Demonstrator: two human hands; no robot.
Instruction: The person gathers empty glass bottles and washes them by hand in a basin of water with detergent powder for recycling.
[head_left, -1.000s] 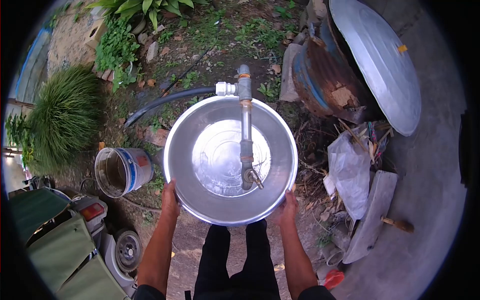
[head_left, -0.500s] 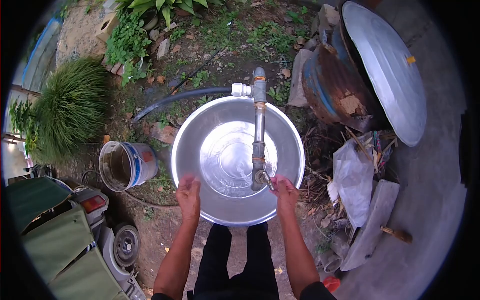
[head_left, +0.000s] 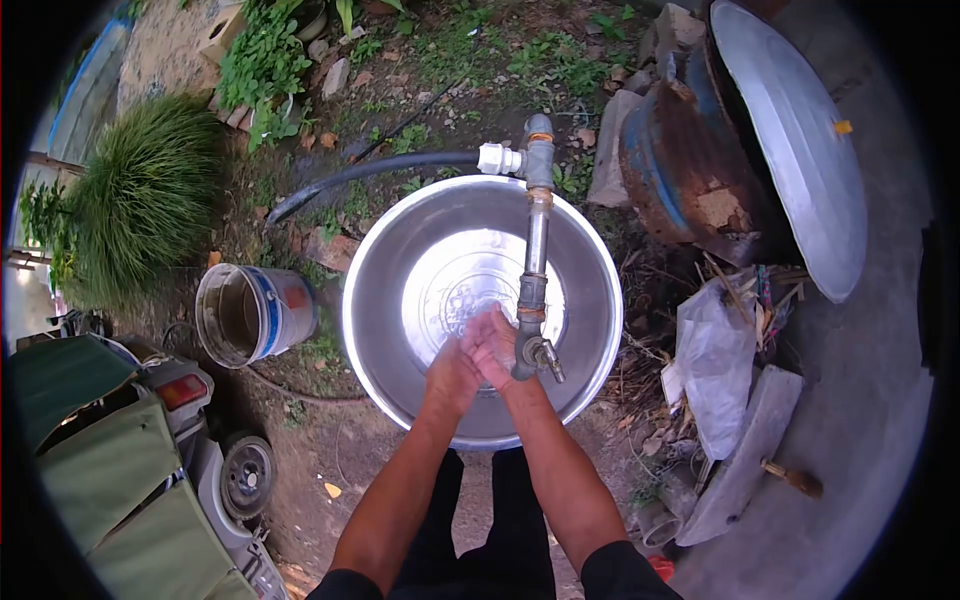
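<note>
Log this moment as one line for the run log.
hands: left hand pressed against right hand | place: over steel basin, beside tap | held: nothing | nearby: bucket left of basin

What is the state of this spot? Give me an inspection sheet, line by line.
Surface: bare dirt ground; concrete on the right.
Job's things: steel basin under the tap.
Clutter: bucket left of the basin; bag and brush on the right.
Hands: left hand and right hand pressed together over the basin, beside the tap; nothing seen held.
Cables: nothing seen; a black hose joins the top of the pipe.
Surroundings: rusty barrel with a metal lid, grass, covered scooter.
</note>
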